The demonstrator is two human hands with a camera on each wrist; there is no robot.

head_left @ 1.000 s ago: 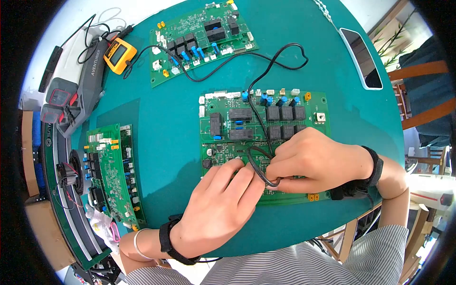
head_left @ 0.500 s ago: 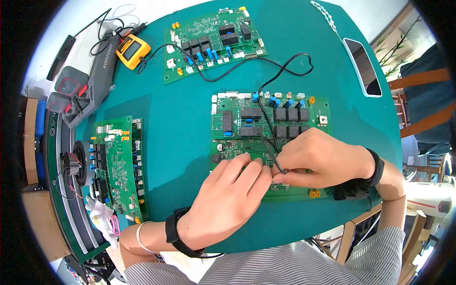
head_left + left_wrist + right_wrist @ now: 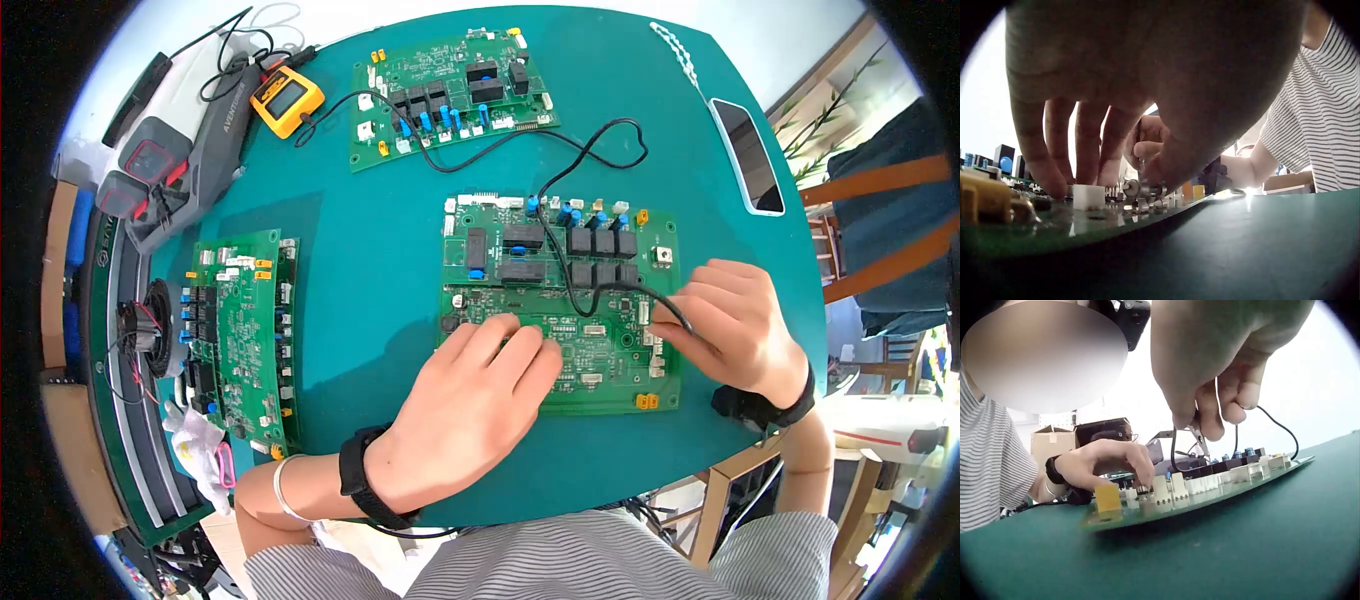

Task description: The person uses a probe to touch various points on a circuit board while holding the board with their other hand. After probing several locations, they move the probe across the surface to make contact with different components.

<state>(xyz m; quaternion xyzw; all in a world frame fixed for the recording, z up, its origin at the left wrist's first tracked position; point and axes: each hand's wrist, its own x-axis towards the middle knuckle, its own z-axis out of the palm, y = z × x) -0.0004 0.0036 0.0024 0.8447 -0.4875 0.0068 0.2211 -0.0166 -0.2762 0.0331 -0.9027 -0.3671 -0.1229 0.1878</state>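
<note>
A green circuit board [image 3: 615,352] with black relays and blue capacitors lies flat before me. My left hand [image 3: 465,415] rests on its lower left part, fingertips and thumb down among the small components, as the left wrist view shows. Over the board's right edge, my right hand [image 3: 735,325] pinches the end of a black cable [image 3: 640,287]. A metallic tip [image 3: 1202,445] points down from those fingers in the right wrist view, above the white connectors [image 3: 1204,484]. The cable loops over the board and runs back to a yellow device with a small screen [image 3: 288,102].
A similar board [image 3: 440,65] lies at the back. More boards [image 3: 250,340] stand close together at the left. A phone [image 3: 750,155] and a beaded strand [image 3: 675,55] lie at the right. Grey equipment [image 3: 200,170] lines the left edge of the green table.
My right hand has moved right, away from my left hand, to the board's right edge, drawing the cable along. My left hand stays on the board. The board's middle is now uncovered.
</note>
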